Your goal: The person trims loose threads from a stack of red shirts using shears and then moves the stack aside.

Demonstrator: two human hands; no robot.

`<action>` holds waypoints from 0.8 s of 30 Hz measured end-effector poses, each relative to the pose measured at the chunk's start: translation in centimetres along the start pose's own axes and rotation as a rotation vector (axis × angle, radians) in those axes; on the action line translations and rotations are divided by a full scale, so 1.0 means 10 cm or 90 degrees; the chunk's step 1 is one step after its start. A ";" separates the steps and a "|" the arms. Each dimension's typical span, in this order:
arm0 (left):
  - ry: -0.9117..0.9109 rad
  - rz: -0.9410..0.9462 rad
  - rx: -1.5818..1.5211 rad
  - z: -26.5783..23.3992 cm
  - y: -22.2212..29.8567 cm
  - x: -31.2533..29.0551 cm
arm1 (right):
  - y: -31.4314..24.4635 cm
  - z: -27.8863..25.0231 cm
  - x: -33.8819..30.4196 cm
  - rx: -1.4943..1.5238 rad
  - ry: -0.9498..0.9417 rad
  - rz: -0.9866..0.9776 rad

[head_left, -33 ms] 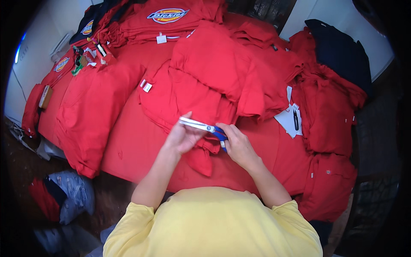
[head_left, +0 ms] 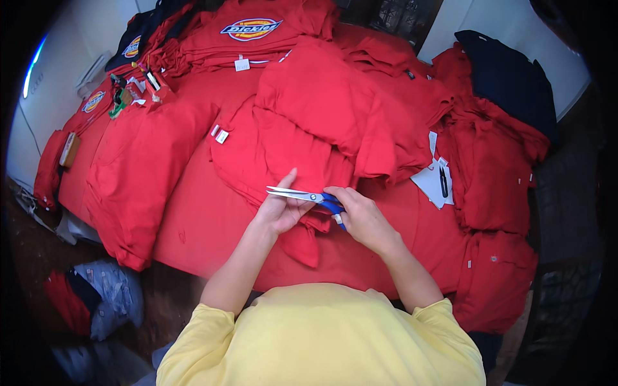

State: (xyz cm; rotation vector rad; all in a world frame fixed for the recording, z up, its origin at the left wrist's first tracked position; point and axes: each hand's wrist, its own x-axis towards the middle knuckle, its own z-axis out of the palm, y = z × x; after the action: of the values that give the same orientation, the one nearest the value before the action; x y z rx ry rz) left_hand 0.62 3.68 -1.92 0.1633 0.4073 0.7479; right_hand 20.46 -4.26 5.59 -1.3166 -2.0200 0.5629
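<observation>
My right hand (head_left: 365, 219) is closed around the blue handles of a pair of scissors (head_left: 302, 195). Their silver blades point left, their tips slightly apart. Palm up beneath the blades, my left hand (head_left: 283, 212) has its thumb raised and its other fingers loosely extended under the pivot, partly hidden by the scissors. Whether the blades touch the palm I cannot tell. Just beyond both hands lies a heap of red garments (head_left: 315, 109), with a white label (head_left: 220, 134) at its left side. A corner of red cloth (head_left: 299, 244) hangs below the hands.
Red cloth (head_left: 193, 222) covers the table. Black thread snips (head_left: 443, 182) lie on white paper (head_left: 426, 183) at the right. Folded red clothes (head_left: 496, 167) and a dark garment (head_left: 508, 77) are piled further right. A red garment (head_left: 145, 174) and a small box (head_left: 69, 149) lie left.
The scissors' blades have tilted and their tips now show slightly apart. My left hand has shifted a little, its raised thumb standing clearer of the blades.
</observation>
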 end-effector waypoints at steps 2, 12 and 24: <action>0.042 0.042 0.087 0.15 0.03 0.14 | -0.07 -0.18 0.05 0.031 -0.073 -0.020; -0.046 0.416 -0.079 0.10 1.39 0.61 | -0.21 -0.49 0.05 -0.025 -0.260 -0.024; 0.216 0.469 0.268 -0.27 1.91 0.52 | 0.05 -0.16 0.35 0.074 -0.382 0.025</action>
State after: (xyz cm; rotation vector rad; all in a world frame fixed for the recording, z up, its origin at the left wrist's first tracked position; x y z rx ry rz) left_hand -9.07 21.16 -0.50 0.6072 0.8480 1.4185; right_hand 20.93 -0.81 7.39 -1.2105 -2.3824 1.1884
